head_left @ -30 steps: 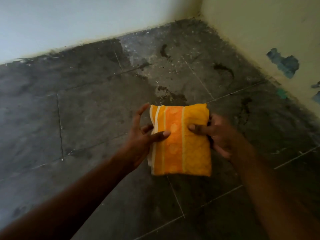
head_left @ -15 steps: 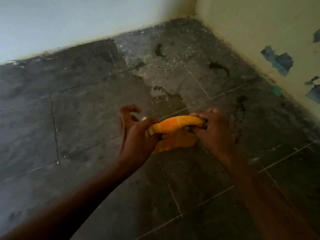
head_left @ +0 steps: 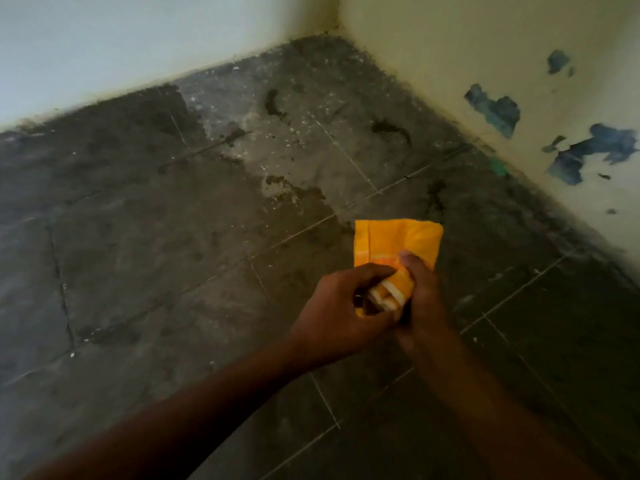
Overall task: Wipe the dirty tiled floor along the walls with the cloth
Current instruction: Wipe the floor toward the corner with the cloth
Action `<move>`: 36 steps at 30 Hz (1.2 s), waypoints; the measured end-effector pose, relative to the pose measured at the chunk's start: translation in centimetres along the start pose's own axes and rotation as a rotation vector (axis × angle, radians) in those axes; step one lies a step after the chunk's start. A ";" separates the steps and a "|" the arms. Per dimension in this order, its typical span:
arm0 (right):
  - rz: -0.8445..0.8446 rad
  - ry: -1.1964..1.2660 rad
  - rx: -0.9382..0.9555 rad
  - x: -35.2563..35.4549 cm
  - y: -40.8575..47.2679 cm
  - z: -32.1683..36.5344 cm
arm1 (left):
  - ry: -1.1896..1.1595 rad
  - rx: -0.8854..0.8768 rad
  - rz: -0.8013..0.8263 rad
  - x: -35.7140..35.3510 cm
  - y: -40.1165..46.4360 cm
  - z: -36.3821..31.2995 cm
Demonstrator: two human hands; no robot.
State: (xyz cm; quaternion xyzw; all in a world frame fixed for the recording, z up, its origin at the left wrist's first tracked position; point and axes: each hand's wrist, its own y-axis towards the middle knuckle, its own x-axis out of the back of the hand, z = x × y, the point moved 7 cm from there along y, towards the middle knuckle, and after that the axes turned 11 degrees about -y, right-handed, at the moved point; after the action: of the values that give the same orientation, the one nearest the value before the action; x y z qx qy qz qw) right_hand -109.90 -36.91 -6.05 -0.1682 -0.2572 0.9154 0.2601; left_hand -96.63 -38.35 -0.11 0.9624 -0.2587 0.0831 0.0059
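A folded yellow and orange cloth (head_left: 398, 242) is held above the dark tiled floor (head_left: 145, 244), its free end pointing away from me. My left hand (head_left: 336, 317) grips the cloth's near, bunched end, where white folded edges show. My right hand (head_left: 420, 296) holds the same end from the right, thumb pressed on top of the fabric. Both hands meet close together over a tile joint. The floor is dirty, with pale dusty patches and dark smears toward the corner.
Two walls meet at a corner (head_left: 337, 29) at the back. The left wall (head_left: 121, 39) is pale; the right wall (head_left: 519, 57) is cream with blue patches of peeled paint (head_left: 495, 110). Dark grime lines the floor along both walls.
The cloth, spread flat between both hands a second ago, was folded over and is now bunched at its near end. Both hands have come together and moved right and toward me.
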 end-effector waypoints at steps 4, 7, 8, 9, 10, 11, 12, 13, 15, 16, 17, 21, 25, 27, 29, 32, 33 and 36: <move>-0.354 -0.471 0.423 6.4 -0.7 5.0 | -0.193 0.064 -0.066 -0.3 0.9 1.7; -0.445 -1.063 0.706 9.0 -1.0 7.4 | 0.300 0.031 -0.149 1.9 1.0 5.0; -0.445 -1.231 0.713 10.2 0.0 6.9 | 0.411 0.034 -0.140 2.7 1.0 6.4; -0.417 -1.372 0.690 11.1 1.2 5.9 | 0.476 0.057 -0.127 3.8 1.0 7.8; -0.372 -1.503 0.642 11.9 2.5 4.4 | 0.518 0.088 -0.115 5.1 0.9 9.1; -0.311 -1.619 0.580 12.6 3.6 2.5 | 0.557 0.118 -0.108 6.3 0.8 10.4; -0.266 -1.721 0.536 13.0 4.4 0.7 | 0.607 0.142 -0.109 7.5 0.6 11.5; -0.247 -1.789 0.499 13.2 5.1 -0.8 | 0.671 0.161 -0.115 8.7 0.3 12.5; -0.265 -1.813 0.435 12.3 5.9 -1.5 | 0.821 0.160 -0.137 10.4 -0.5 13.8; -0.268 -1.783 0.419 11.4 6.2 -1.4 | 0.872 0.146 -0.150 10.8 -1.0 14.2; -0.266 -1.770 0.430 10.3 6.5 -1.3 | 0.901 0.132 -0.159 10.9 -1.5 14.3; -0.118 -1.891 0.714 4.0 4.1 -4.0 | 0.894 0.125 -0.175 11.1 -1.6 14.5; 0.196 -1.964 0.900 5.1 -1.5 -7.3 | 0.868 0.112 -0.218 11.1 -1.8 13.9; 0.101 -1.969 0.778 8.9 -1.1 -6.5 | 0.875 0.117 -0.211 11.0 -2.1 13.9; -0.158 -1.926 0.577 11.6 1.9 -4.3 | 0.893 0.122 -0.210 11.1 -2.0 14.1; -0.354 -1.717 0.432 9.0 7.4 -1.4 | 0.911 0.127 -0.223 11.0 -2.0 14.7; -0.338 -1.692 0.432 6.8 8.6 -1.2 | 0.912 0.127 -0.235 11.1 -1.9 14.8; -0.170 -1.796 0.662 0.3 5.7 -4.0 | 0.894 0.143 -0.309 12.7 -1.7 14.6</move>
State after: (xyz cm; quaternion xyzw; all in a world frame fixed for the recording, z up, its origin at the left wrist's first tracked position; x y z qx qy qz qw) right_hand -110.61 -39.41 -12.52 0.6970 -0.1005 0.7069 0.0657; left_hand -82.61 -43.98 -12.36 0.8574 -0.0785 0.5048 0.0626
